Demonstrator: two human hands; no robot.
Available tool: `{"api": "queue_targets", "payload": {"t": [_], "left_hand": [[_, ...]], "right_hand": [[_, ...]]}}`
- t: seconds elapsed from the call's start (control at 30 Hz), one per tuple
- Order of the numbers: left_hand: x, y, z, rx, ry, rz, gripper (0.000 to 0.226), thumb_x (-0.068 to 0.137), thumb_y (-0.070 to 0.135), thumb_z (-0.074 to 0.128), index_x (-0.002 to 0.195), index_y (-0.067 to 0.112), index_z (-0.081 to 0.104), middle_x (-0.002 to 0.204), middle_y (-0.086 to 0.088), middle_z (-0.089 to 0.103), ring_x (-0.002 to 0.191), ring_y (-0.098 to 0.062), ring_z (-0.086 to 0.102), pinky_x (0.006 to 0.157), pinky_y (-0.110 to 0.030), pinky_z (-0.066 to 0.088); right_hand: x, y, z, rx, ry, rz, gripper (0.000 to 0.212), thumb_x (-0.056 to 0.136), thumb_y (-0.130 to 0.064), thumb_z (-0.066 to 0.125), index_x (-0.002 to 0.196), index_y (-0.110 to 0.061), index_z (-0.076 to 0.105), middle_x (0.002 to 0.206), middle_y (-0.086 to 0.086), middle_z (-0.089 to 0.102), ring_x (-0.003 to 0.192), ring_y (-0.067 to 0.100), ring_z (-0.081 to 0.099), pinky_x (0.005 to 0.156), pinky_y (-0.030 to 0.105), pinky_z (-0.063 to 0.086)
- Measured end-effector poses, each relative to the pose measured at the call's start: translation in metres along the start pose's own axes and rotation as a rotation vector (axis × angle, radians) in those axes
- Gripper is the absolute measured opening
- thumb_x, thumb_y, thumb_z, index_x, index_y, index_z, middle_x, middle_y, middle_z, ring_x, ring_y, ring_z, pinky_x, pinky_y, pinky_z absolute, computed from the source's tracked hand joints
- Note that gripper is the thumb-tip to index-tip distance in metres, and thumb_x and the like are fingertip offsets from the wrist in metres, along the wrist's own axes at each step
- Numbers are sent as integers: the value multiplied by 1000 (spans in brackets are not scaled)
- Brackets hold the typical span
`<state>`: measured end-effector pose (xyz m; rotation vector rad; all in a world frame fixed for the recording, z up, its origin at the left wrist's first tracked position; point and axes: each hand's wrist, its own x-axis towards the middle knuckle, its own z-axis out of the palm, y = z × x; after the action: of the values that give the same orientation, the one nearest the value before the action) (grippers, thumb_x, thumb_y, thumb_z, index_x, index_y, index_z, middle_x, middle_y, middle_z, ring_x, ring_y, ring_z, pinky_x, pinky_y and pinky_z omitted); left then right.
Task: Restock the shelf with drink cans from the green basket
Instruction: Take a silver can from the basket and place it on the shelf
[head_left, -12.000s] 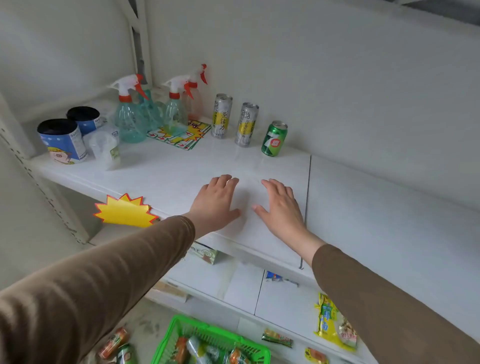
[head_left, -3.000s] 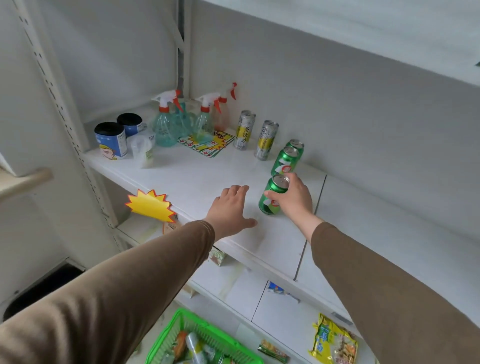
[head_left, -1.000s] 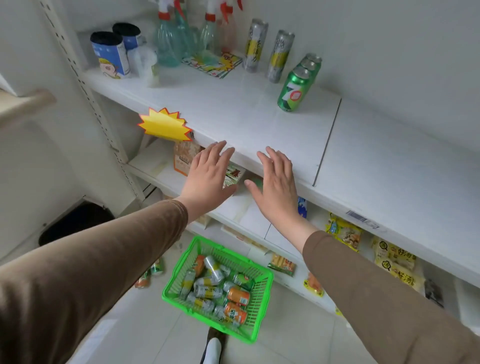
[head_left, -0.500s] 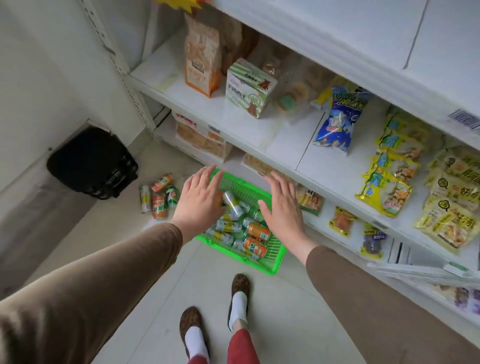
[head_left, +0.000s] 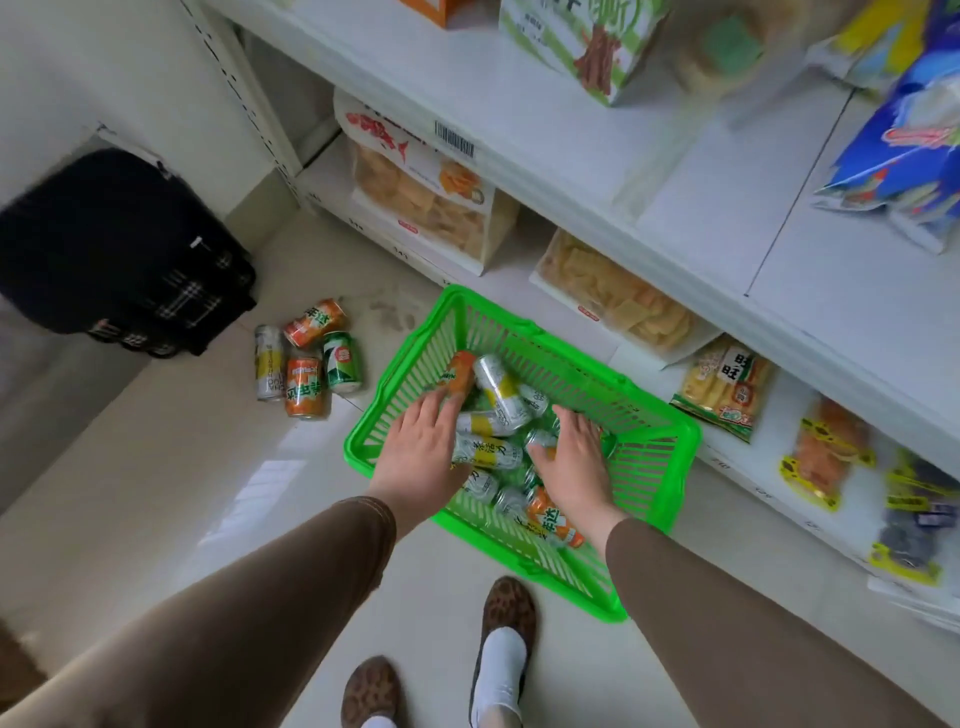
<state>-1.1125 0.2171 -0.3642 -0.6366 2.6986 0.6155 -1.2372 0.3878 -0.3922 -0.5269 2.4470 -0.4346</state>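
Your left hand and right hand reach flat, fingers spread, onto the cans in the green basket, gripping none.

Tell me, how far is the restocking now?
Done: nothing provable, the drink shelf is out of view. In hand: left hand and right hand reach into the green basket, gripping nothing clearly. Left: many cans inside, plus four cans on the floor.

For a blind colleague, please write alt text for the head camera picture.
Both hands, left hand and right hand, reach among drink cans in a green basket on the floor beside snack shelves. Four cans lie outside it.
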Motion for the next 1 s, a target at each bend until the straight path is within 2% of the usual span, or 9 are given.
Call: {"api": "queue_targets", "payload": {"t": [0.33,0.5,0.6,0.67,0.73,0.8,0.9,1.0], "left_hand": [[65,-30,91,-23,-48,-30,85,88,44,59,155,21,12,155,-4,20,143,-26,20,118,-43,24],[80,-40,108,-78,-48,-64,85,87,42,62,154,22,13,156,-3,20,144,-26,20,118,-45,24],[78,-43,106,-82,-38,-54,85,88,42,61,154,21,13,155,-3,21,143,-26,21,118,-44,25],[72,-42,98,-98,-36,-54,84,88,41,61,155,20,13,154,-4,22,142,-26,23,117,-43,26],[63,-37,81,-112,-22,-59,83,88,40,62,154,19,15,154,-5,23,140,-26,24,117,-42,26],[49,-29,55,-116,-12,-50,83,88,40,61,154,18,16,154,-5,24,140,-26,25,116,-42,27],[22,-13,-2,-132,19,-37,83,87,38,63,154,20,17,154,-4,26,140,-26,27,115,-43,29],[-14,5,-79,-151,71,-20,79,84,33,65,150,19,24,151,-5,31,136,-26,31,112,-39,31]], "right_hand": [[118,22,100,-13,-123,184,78,92,-44,68,152,-11,31,162,12,27,148,32,28,118,43,30],[145,27,124,-40,-134,224,76,86,-36,77,145,-7,38,151,13,42,139,35,39,107,49,45],[150,23,126,-5,-128,268,73,87,-34,78,143,-5,40,143,15,51,129,36,51,94,45,53],[143,17,118,52,-107,298,77,89,-39,74,147,-5,37,145,16,51,126,37,55,91,44,53],[126,9,100,110,-79,305,87,90,-47,70,155,-7,29,152,15,46,134,36,50,101,46,49],[103,-3,70,115,-68,257,89,89,-52,69,156,-9,29,154,14,45,137,34,47,107,47,47],[58,-32,6,98,-34,152,79,84,-53,72,148,-14,44,138,10,59,124,30,57,91,37,50],[6,-79,-69,138,78,35,61,78,-46,79,130,-22,57,115,2,70,105,25,64,72,27,39]]}}
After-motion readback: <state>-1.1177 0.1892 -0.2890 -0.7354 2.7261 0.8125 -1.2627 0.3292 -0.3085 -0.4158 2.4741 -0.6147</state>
